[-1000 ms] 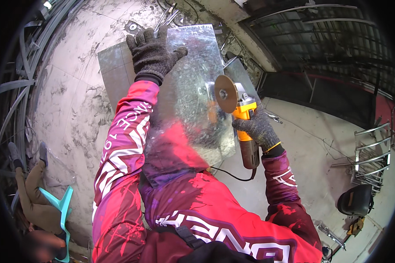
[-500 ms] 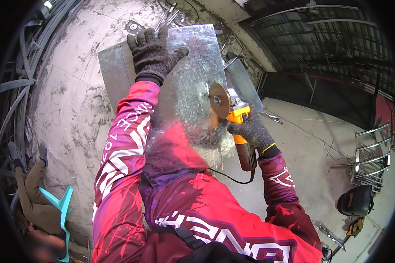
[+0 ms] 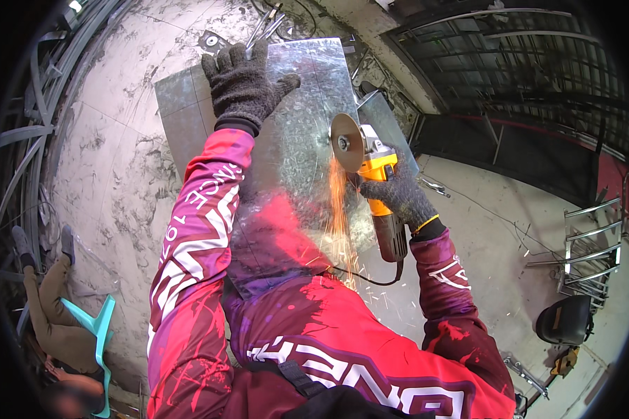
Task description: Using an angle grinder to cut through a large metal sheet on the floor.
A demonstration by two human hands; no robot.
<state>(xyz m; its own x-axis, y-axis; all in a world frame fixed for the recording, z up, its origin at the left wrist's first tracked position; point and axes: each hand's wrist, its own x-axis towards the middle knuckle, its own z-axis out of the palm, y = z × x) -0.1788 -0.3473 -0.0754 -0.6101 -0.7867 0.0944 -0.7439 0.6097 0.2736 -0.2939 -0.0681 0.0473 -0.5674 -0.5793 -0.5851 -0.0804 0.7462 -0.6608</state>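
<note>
A large sheet of shiny galvanized metal, marked with thin dark lines, lies in front of me. My left hand, in a dark knit glove, presses flat on its far part with fingers spread. In my gloved right hand is a yellow and black angle grinder, gripped around its body. The brown disc stands on edge against the sheet near its right side. Orange sparks stream from it toward my body. A black cord leaves the grinder's rear end.
A narrower metal piece sits beyond the sheet's right edge. At left, someone sits on a turquoise chair near long metal strips. A metal ladder-like frame and a black seat-like object are at right.
My right hand has pushed the grinder slightly away from me along the sheet. The spark stream has grown much brighter and longer. My left hand stays in place.
</note>
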